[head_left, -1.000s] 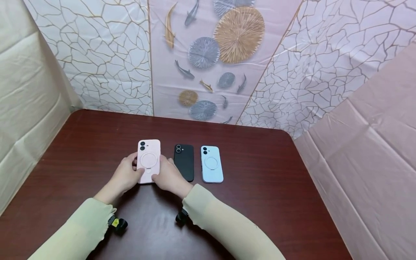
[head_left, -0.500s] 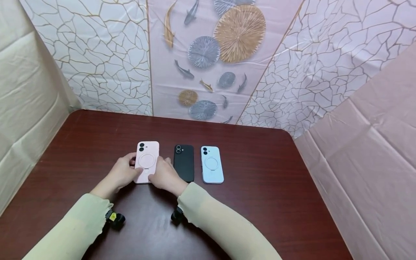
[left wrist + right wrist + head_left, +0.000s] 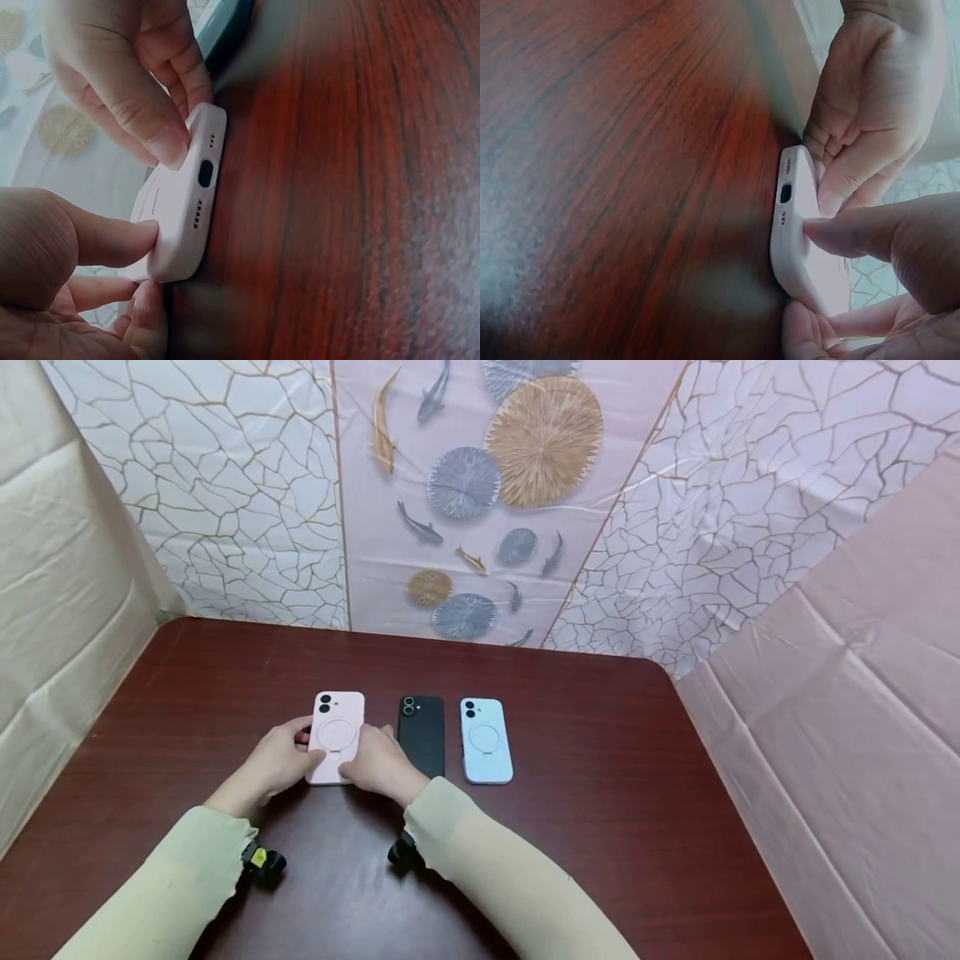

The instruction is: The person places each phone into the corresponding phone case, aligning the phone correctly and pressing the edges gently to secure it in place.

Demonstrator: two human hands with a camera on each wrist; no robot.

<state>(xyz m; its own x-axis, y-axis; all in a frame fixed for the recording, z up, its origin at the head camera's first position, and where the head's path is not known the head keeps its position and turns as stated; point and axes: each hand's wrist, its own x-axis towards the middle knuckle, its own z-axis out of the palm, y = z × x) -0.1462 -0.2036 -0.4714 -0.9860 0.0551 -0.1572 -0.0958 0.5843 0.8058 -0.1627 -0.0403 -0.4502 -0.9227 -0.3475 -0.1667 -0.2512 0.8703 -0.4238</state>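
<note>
A phone in a pale pink case (image 3: 342,707) lies back up on the dark red table, its camera end pointing away. My left hand (image 3: 279,760) grips its left edge and my right hand (image 3: 379,765) its right edge, both thumbs on the back. Port and speaker holes show along the near end of the pink phone (image 3: 180,202) in the left wrist view. In the right wrist view the case (image 3: 799,247) sits low against the tabletop, fingertips at its side. Just right of my right hand lies a black phone (image 3: 422,735), partly hidden by it.
A light blue phone (image 3: 486,762) with a ring on its back lies right of the black one. Wood-grain table (image 3: 600,827) surrounds them. A patterned cloth (image 3: 262,510) hangs behind the table's far edge, with plain cloth at both sides.
Both hands have moved the pink phone slightly left and toward the person, down onto the table. The grip looks the same. The black and blue phones have stayed put.
</note>
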